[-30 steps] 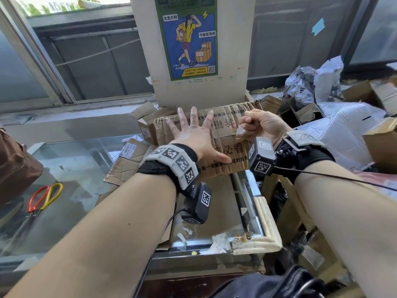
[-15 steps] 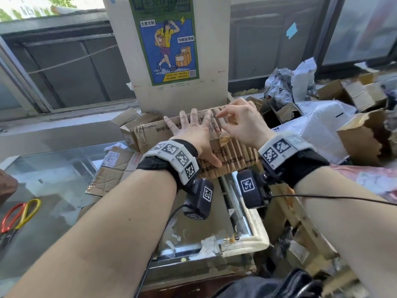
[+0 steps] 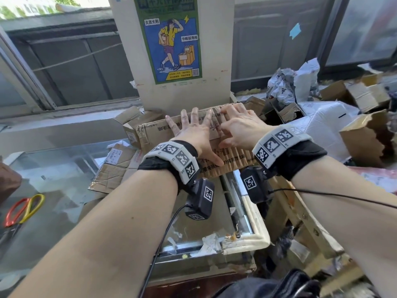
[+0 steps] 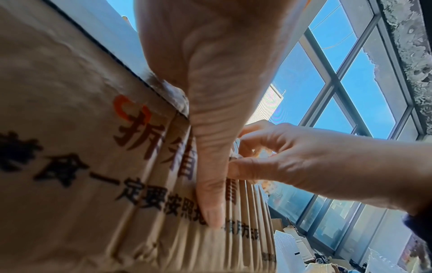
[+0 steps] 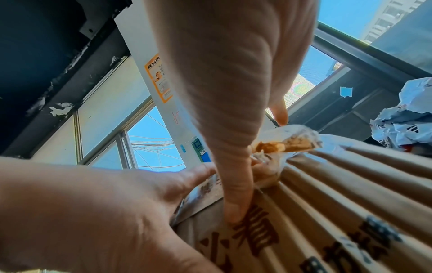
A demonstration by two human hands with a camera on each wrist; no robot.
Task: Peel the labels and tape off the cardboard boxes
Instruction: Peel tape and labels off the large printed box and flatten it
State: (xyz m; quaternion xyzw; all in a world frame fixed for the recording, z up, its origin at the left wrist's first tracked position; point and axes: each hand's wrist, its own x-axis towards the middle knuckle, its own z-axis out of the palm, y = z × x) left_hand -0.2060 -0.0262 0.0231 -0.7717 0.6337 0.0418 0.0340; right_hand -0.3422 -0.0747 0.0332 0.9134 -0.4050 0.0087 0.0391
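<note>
My left hand lies flat, fingers spread, pressing the box just ahead of me. My right hand, touching it, pinches a loose scrap of tape against the ribbed face. Print under my thumbs: "折箱", "一定要按照". Poster above: "大吉大利".

Bright daylight, entering through the grey-framed windows from 10 to 2 o'clock. Pale glare across the glass-topped bench at 8 o'clock. Head view bows straight lines toward its edges; forearms soft at 6 o'clock. Both wrist views backlit by blue sky, palms shaded, nearest skin and printed brown corrugated cardboard blurred.
</note>
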